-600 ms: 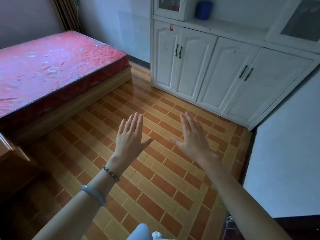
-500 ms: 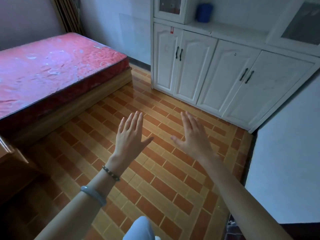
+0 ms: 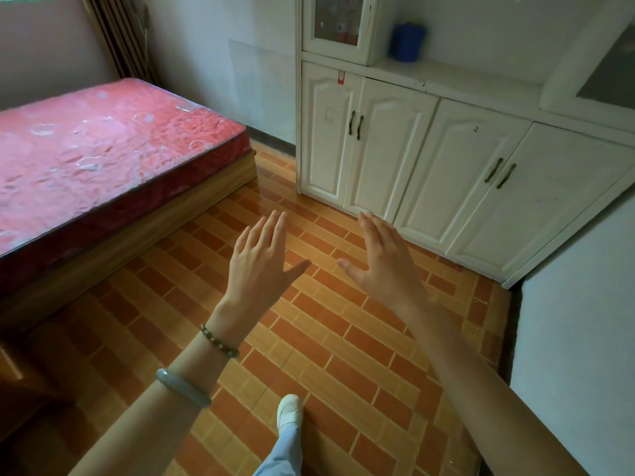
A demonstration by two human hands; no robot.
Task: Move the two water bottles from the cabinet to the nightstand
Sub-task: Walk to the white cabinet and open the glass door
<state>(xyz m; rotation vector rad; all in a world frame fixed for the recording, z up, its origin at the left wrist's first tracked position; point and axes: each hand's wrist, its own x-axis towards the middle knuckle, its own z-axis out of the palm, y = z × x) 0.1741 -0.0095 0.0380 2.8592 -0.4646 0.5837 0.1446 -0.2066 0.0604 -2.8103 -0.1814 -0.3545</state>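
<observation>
My left hand (image 3: 259,266): flat and spread, palm down, holding nothing; it hangs over the tiled floor (image 3: 330,341).

My right hand (image 3: 385,266): likewise splayed and bare, thumb turned in toward the left thumb, the two hands apart with a gap of floor between them.

The cabinet (image 3: 429,159): ahead and to my right, white, standing on the floor against the wall, every lower door shut. My right hand is the nearer one to it; its fingertips point at the foot of the middle doors.

The water bottles: not in view. I cannot say which way they stand or lie, nor where their long axis runs. They may be behind the shut doors or the glass-fronted upper door (image 3: 338,20) (whose contents are too dim to read).

The blue container (image 3: 407,42): upright on the open shelf above the lower doors. I cannot tell what it is, and I would not call it a bottle.

The nightstand: perhaps the brown wooden edge (image 3: 13,369) at my far left, by the foot of the bed (image 3: 103,149). I cannot be sure.

What the next move turns on: I judge that I must close on the cabinet, ahead and rightward, and that the right hand is better placed for the door handles (image 3: 355,125).

My foot (image 3: 289,412): forward on the tiles, toe toward the cabinet.
</observation>
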